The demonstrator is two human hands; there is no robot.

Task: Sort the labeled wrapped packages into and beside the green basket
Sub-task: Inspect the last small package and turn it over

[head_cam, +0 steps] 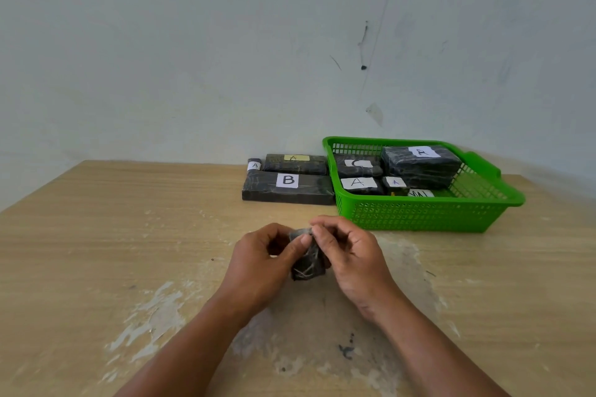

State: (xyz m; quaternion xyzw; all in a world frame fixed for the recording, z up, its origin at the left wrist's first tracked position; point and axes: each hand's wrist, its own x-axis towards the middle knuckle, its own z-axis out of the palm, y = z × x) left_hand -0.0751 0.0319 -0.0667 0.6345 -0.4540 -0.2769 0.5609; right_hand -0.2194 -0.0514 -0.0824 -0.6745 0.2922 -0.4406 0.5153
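Wood-grain worktop (96,235), scuffed pale in patches, lies under my forearms. At its centre both my hands meet on one small dark package (308,267). My left hand (258,263) curls round its left side with the thumb pressed on the front. My right hand (351,263) pinches its top edge between thumb and fingertips. No label shows on the side facing me, and I cannot tell whether its lower end touches the worktop.

Farther off, at 12 o'clock from my hands, the long flat B package (288,187) lies on the worktop just beside the green basket (429,213). Behind it sit the yellow-label A package (295,164) and, at its 9 o'clock, a tiny A package (254,165).

The basket stands at 1 o'clock. Its near row holds a white-label A package (361,185), a small blue-lettered A package (395,184) and a half-hidden label (421,193) I cannot read. Its far row holds the C package (358,165) and, at 3 o'clock from that, the big A package (422,166). A grey wall (193,42) rises behind.
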